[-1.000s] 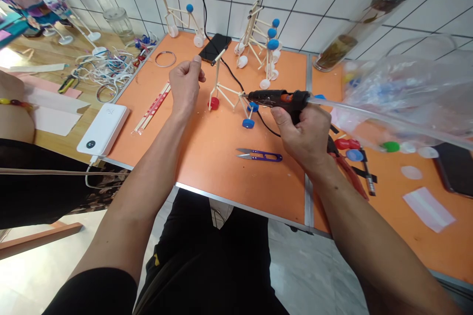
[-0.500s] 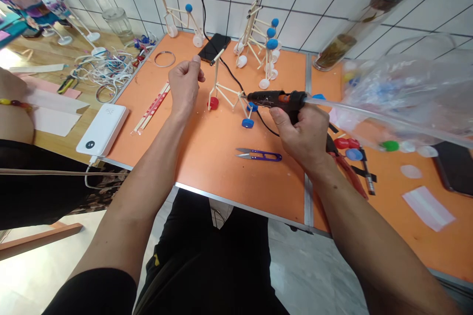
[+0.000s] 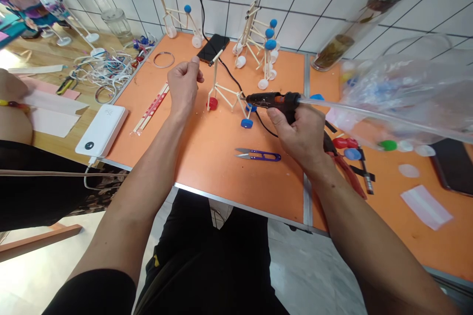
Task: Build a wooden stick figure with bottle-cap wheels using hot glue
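Note:
My right hand (image 3: 301,133) is wrapped round the grip of a black glue gun (image 3: 271,100), with a long clear glue stick (image 3: 332,103) running out of its back. The gun's nozzle is at the right-hand joint of a small stick tricycle (image 3: 225,94), a frame of thin wooden sticks on one red cap wheel (image 3: 212,104) and two blue cap wheels (image 3: 247,123). My left hand (image 3: 185,82) is closed in a loose fist just left of the tricycle, apart from it. Whether it holds anything is hidden. Purple thread snips (image 3: 258,154) lie nearer me.
More stick tricycles (image 3: 254,39) stand near the tiled wall, beside a phone (image 3: 213,48). A wrapped pair of chopsticks (image 3: 151,108) and a white power bank (image 3: 102,130) are left. Pliers (image 3: 347,174), bottle caps and a plastic bag (image 3: 414,93) occupy the right. Another person's arm (image 3: 13,108) is far left.
The view has shifted very slightly. My right hand and the glue gun have moved a touch left; the nozzle stays at the tricycle's joint. My left hand keeps its pose.

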